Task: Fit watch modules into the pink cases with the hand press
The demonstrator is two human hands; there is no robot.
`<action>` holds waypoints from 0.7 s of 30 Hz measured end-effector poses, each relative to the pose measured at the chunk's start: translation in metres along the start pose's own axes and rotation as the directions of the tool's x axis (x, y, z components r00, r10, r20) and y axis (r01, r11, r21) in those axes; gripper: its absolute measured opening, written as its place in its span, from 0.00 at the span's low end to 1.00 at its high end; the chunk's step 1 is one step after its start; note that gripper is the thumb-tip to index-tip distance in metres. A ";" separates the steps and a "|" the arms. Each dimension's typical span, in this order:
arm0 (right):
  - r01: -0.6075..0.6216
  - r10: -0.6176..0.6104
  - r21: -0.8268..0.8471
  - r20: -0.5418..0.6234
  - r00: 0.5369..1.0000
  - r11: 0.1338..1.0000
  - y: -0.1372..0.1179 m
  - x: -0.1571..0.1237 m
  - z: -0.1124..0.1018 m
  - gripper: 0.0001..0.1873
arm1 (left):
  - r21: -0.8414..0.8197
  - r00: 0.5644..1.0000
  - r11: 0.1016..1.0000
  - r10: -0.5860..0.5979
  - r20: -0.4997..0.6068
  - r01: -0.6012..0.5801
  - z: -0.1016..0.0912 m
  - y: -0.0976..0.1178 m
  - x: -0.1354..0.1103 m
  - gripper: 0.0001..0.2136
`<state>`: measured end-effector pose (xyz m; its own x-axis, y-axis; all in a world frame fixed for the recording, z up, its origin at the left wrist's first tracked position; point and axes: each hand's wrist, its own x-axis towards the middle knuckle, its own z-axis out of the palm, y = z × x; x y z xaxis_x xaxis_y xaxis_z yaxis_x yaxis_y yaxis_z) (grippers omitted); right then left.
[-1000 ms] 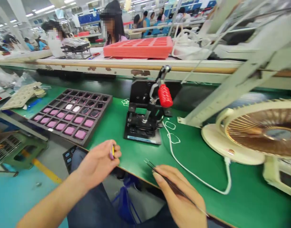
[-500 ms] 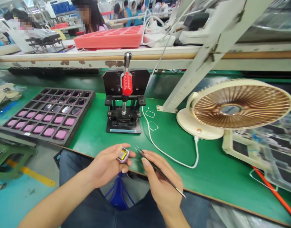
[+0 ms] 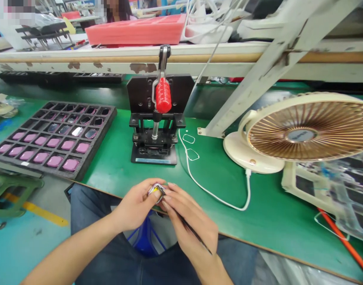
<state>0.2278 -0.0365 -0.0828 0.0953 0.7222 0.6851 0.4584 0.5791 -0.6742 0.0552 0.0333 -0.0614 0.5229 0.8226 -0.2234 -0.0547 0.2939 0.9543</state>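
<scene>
My left hand is closed around a small watch case, silvery-purple at the rim with yellow inside, its thumb lying over the opening. Dark tweezers slant through my right hand, held like a pen. The fingers of that hand meet the right side of the case, and they hide the tweezer tips. Both hands are together over the front edge of the green table. Beyond them stands a black press with a red lever handle.
On the left lies a dark foam tray holding several pink and dark-faced cases. A cream fan stands at the right, its white cable looping across the table. Two thin white rings lie right of the press.
My right hand has moved left and the tweezers now reach the watch case. My left thumb has come over the case. The view has shifted slightly.
</scene>
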 end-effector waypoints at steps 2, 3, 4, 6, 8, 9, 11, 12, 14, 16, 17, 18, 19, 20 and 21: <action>0.005 -0.005 -0.009 0.005 1.000 1.000 0.000 0.001 0.001 0.21 | 0.011 1.000 1.000 0.001 -0.002 -0.001 0.000 -0.001 0.000 0.25; 0.008 -0.008 -0.013 0.004 1.000 1.000 0.000 0.000 0.001 0.22 | 0.013 1.000 1.000 -0.002 0.001 0.002 -0.001 -0.002 -0.001 0.25; 0.010 -0.010 -0.014 0.002 1.000 1.000 0.000 0.000 0.001 0.22 | 0.012 1.000 1.000 -0.004 0.003 0.004 -0.001 -0.003 -0.001 0.25; 0.007 -0.007 -0.011 0.010 1.000 1.000 0.001 -0.002 0.001 0.23 | 0.016 1.000 1.000 -0.004 0.004 0.004 -0.003 -0.004 -0.001 0.25; -0.006 0.006 -0.010 0.038 0.999 1.000 0.002 -0.004 0.000 0.24 | 0.021 1.000 1.000 0.001 0.003 -0.001 -0.004 -0.005 0.000 0.25; -0.011 0.011 -0.015 0.053 0.999 1.000 0.002 -0.006 0.000 0.25 | 0.018 1.000 1.000 0.003 0.003 -0.003 -0.004 -0.005 0.000 0.25; 0.001 0.001 -0.033 0.075 0.997 0.999 0.003 -0.008 -0.001 0.26 | -0.003 1.000 1.000 0.006 0.010 -0.006 -0.004 -0.004 0.001 0.25; 0.016 -0.013 -0.042 0.077 0.997 0.999 0.003 -0.009 -0.001 0.27 | -0.018 1.000 1.000 0.005 0.016 -0.004 -0.004 -0.004 0.001 0.25; 0.053 -0.050 -0.061 0.054 0.997 0.997 0.003 -0.009 0.000 0.29 | -0.053 0.999 0.999 -0.011 0.035 0.013 -0.003 -0.003 0.001 0.25; 0.073 -0.072 -0.070 0.014 0.997 0.995 0.002 -0.007 0.002 0.30 | -0.088 0.998 0.995 -0.038 0.053 0.042 -0.002 -0.002 0.001 0.25; 0.073 -0.073 -0.073 0.000 0.997 0.995 0.002 -0.006 0.002 0.30 | -0.103 0.997 0.993 -0.046 0.058 0.052 -0.002 -0.002 0.001 0.25; 0.068 -0.068 -0.075 -0.006 0.998 0.995 0.001 -0.005 0.003 0.29 | -0.114 0.997 0.992 -0.048 0.060 0.055 -0.002 -0.002 0.001 0.25; 0.060 -0.061 -0.076 -0.003 0.998 0.995 0.001 -0.005 0.004 0.27 | -0.120 0.997 0.991 -0.045 0.058 0.051 -0.002 -0.003 0.002 0.25; 0.053 -0.052 -0.076 0.003 0.999 0.996 0.000 -0.004 0.005 0.26 | -0.120 0.998 0.992 -0.037 0.054 0.043 -0.002 -0.003 0.002 0.25; 0.046 -0.045 -0.075 0.009 0.999 0.996 0.000 -0.004 0.005 0.25 | -0.117 0.998 0.992 -0.030 0.050 0.036 -0.002 -0.004 0.002 0.25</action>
<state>0.2228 -0.0371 -0.0866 0.0668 0.6984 0.7126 0.5270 0.5818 -0.6196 0.0543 0.0349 -0.0656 0.5658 0.7882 -0.2420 -0.1351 0.3781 0.9158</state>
